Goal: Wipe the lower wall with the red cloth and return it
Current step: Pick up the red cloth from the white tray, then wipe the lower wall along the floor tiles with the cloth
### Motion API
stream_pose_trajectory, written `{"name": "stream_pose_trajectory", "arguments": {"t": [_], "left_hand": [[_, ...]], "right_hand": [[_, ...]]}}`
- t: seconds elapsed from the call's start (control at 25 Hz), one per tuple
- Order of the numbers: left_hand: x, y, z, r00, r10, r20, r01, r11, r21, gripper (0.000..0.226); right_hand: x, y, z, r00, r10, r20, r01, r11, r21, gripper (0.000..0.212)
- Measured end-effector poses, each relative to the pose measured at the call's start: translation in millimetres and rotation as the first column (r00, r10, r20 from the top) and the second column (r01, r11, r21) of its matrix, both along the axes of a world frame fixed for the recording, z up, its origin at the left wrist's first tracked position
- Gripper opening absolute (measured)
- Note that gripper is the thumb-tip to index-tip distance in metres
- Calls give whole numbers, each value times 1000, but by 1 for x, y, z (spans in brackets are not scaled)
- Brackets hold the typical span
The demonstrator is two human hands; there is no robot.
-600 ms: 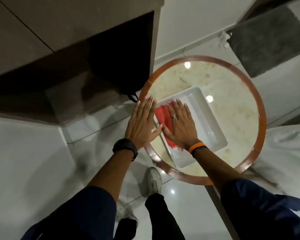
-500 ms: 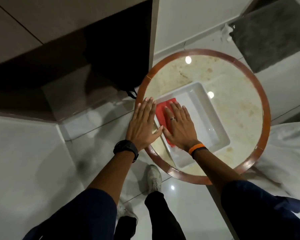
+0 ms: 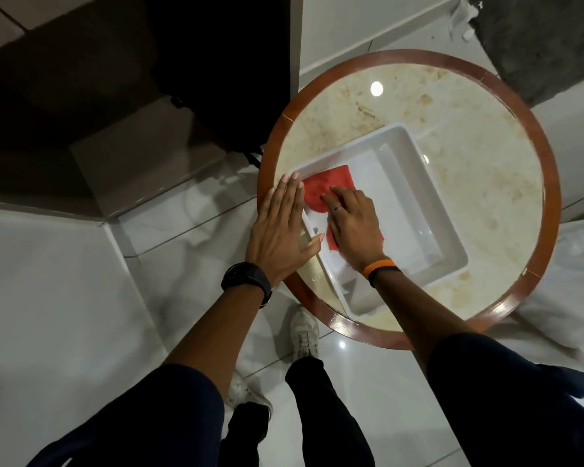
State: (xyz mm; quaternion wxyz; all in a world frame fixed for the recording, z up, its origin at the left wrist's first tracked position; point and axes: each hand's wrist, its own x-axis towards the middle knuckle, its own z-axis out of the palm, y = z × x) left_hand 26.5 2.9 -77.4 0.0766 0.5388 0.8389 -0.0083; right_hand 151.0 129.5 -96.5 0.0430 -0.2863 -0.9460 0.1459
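The red cloth (image 3: 327,188) lies in the left end of a white rectangular tray (image 3: 429,210) on a round table (image 3: 486,156) with a marble top and a wooden rim. My right hand (image 3: 353,224) lies on the cloth with its fingers bent onto it, covering the cloth's near part. My left hand (image 3: 279,230) is flat, fingers together, over the tray's left rim and the table edge, beside the cloth and the right hand. The pale wall (image 3: 48,281) stands at the left.
A dark cabinet recess (image 3: 216,62) with a black bag is beyond the table at the upper left. A grey mat (image 3: 536,45) lies on the glossy white floor at the upper right. White fabric (image 3: 570,281) sits to the right. My legs and shoes are below.
My right hand's fingers have curled onto the cloth from a flat spread. More of the cloth shows beyond its fingertips. My left hand has stayed flat at the tray's left rim.
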Motion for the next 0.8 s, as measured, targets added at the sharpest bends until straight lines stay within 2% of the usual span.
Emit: {"name": "stream_pose_trajectory", "arguments": {"t": [0.16,0.32,0.44,0.52,0.64,0.72,0.8], "left_hand": [[-2,-9,11,1000,-9,7,9,1000,-25,96],[-14,-42,32,1000,10,14,-10,1000,13,98],[-39,-89,45,999,44,-3,-44,999,-18,101],[-59,-128,45,997,70,-27,-72,994,-80,102],[-88,-212,26,992,114,-56,-122,978,-172,99],[-107,-270,-6,990,123,-61,-136,948,-289,99],[-125,-319,-49,991,123,-61,-137,884,-448,100]], "right_hand": [[-6,-1,21,997,-70,-42,68,996,-56,34],[-6,-27,62,962,-159,-222,149,987,-64,34],[-20,-69,91,912,-137,-388,108,990,-96,37],[-35,-105,97,899,-111,-424,53,988,-148,38],[-70,-180,66,902,-98,-422,-38,952,-303,38],[-93,-229,18,937,-137,-321,-22,894,-447,37],[-115,-272,-42,960,-195,-202,30,788,-615,36]]}}
